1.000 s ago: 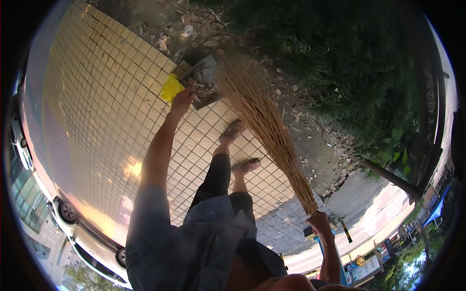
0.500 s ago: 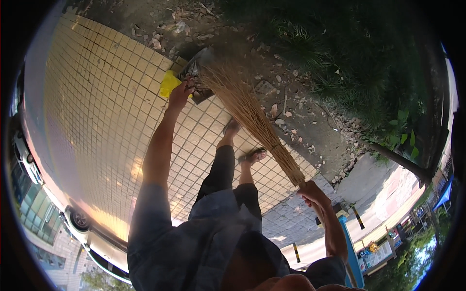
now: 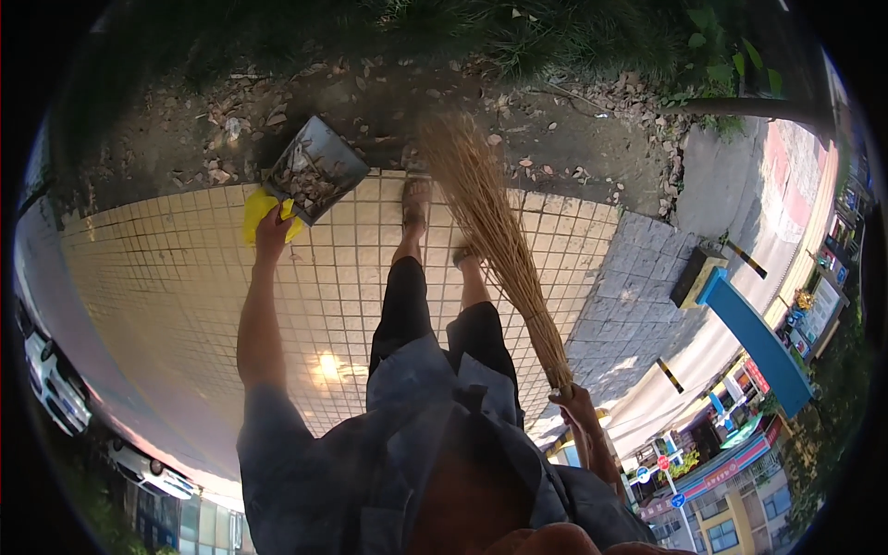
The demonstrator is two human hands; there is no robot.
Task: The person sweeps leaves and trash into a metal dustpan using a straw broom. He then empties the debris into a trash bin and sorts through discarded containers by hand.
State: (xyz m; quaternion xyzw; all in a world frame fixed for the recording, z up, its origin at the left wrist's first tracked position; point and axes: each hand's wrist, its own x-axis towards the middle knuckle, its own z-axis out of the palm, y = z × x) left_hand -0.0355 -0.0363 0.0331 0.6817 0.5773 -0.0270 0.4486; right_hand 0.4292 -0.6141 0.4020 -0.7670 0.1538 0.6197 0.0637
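Note:
My left hand (image 3: 271, 229) is closed at the near corner of a grey dustpan (image 3: 326, 139), with a crumpled yellow plastic bag (image 3: 257, 215) bunched around the fingers. Dry leaves and twigs (image 3: 310, 183) lie inside the pan, which is at the line where the tiles meet the soil. On the right, my right hand (image 3: 575, 404) grips the handle end of a long twig broom (image 3: 504, 245). Its bristles fan out over the soil edge, blurred at the tips, to the right of the pan. The exact grip of my left fingers is partly hidden by the bag.
My sandalled feet (image 3: 416, 199) stand on yellow paving tiles (image 3: 176, 268). Beyond them runs a soil strip (image 3: 384, 102) with scattered leaves and dark grass (image 3: 555, 42). Grey paving (image 3: 620, 296) and a blue post-like structure (image 3: 754, 324) are on the right; parked cars (image 3: 55, 393) stand far left.
My view has turned, so the dustpan and left hand now appear farther left and the pan's leaf load shows. The broom now appears steeper, its bristles apart from the pan. One foot is farther forward.

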